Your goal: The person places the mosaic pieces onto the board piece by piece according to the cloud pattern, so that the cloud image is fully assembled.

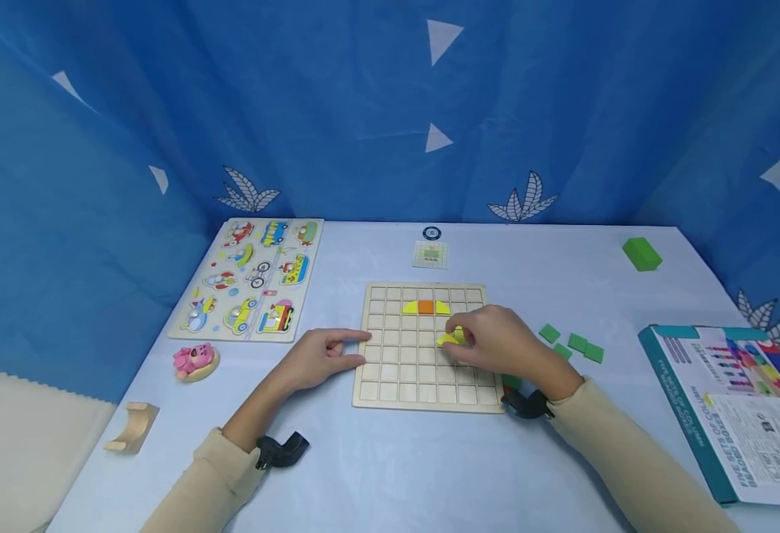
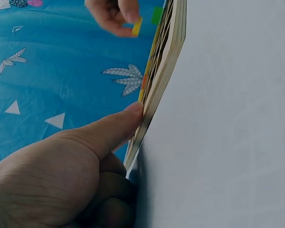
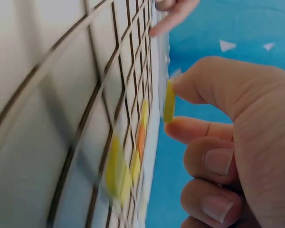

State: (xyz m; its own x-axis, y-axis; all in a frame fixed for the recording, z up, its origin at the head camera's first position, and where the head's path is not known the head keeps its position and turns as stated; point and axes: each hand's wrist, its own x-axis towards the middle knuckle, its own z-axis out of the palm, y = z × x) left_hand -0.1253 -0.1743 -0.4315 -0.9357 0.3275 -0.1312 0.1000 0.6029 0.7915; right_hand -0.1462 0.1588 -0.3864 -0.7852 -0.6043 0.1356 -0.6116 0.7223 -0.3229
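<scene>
My right hand (image 1: 499, 342) pinches a yellow piece (image 3: 169, 102) between thumb and index finger, its other fingers curled in. The right wrist view shows the piece held clear of the wooden grid board (image 1: 390, 374), above its right half. Just beside my fingertips, a second yellow piece (image 1: 444, 340) lies on the grid; its outline is blurred from the wrist.

My left hand (image 1: 317, 359) is at the board's left edge, its thumb and index finger apart, touching the rim, while the remaining fingers are folded beneath. Near the board's far side, an orange square (image 1: 426, 307) sits between two curved yellow pieces (image 1: 410, 307), all in one row.

On the white tabletop (image 1: 337, 459), just right of the board, I have several green square tiles (image 1: 577, 343), with another green piece partly hidden by my right wrist. Beyond the board lie a small pattern card (image 1: 430, 255) and a round dark disc (image 1: 432, 233). To my left are a vehicle peg puzzle (image 1: 249, 281), a pink figure (image 1: 193, 359) on an oval base and a notched wooden block (image 1: 133, 428). To my right are a printed box (image 1: 736, 414) and, farther off, a green block (image 1: 641, 254).
</scene>
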